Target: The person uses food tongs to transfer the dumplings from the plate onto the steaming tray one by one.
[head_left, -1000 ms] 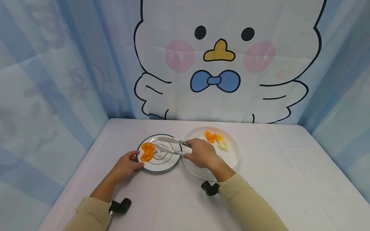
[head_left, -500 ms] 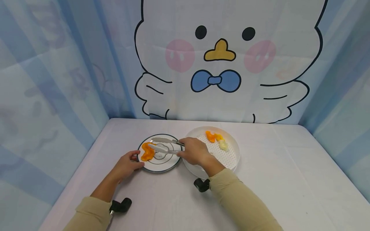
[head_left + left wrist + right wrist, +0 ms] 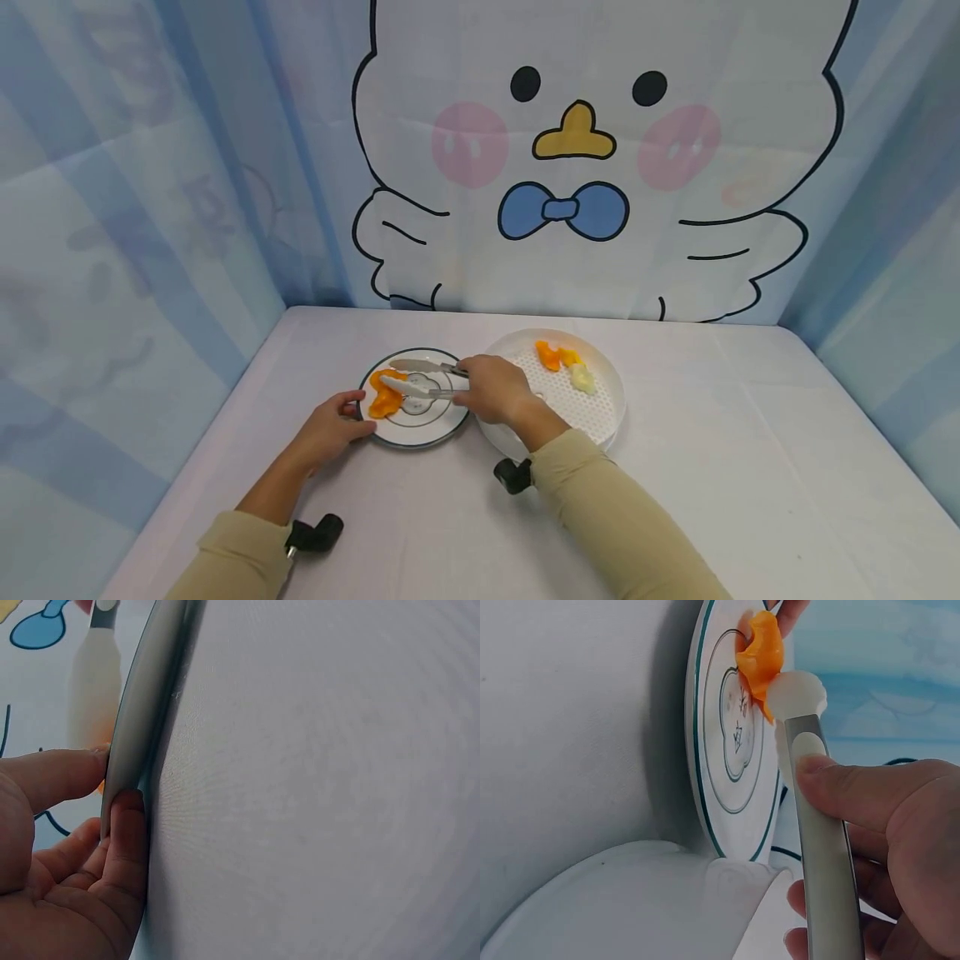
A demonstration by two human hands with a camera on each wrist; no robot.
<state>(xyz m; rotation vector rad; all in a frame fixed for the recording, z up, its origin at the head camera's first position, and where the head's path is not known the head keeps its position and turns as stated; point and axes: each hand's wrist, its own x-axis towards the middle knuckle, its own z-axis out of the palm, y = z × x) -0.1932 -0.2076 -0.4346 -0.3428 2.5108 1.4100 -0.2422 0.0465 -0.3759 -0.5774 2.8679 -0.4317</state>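
My left hand [image 3: 326,429] grips the near-left rim of a white plate [image 3: 423,435] with a dark blue-green edge line. In the left wrist view, the thumb lies over the plate's rim [image 3: 139,727] and fingers are beneath it. Orange pepper-like pieces [image 3: 385,406] rest on the plate's left side. My right hand [image 3: 495,390] holds a pair of metal tongs [image 3: 416,389] with pale tips, pointing left over that plate. In the right wrist view, the tongs' pale tip [image 3: 799,694] overlaps the orange piece [image 3: 761,656]; whether they touch is unclear.
A larger white plate with a dotted base [image 3: 588,417] stands to the right, partly beneath my right forearm. On it lie an orange piece [image 3: 547,357], a yellow piece [image 3: 571,357] and a pale piece [image 3: 582,380]. A printed curtain [image 3: 570,275] hangs behind the white table.
My right hand has moved left with the tongs, bringing their tips over the orange pieces. The left hand keeps its grip on the plate.
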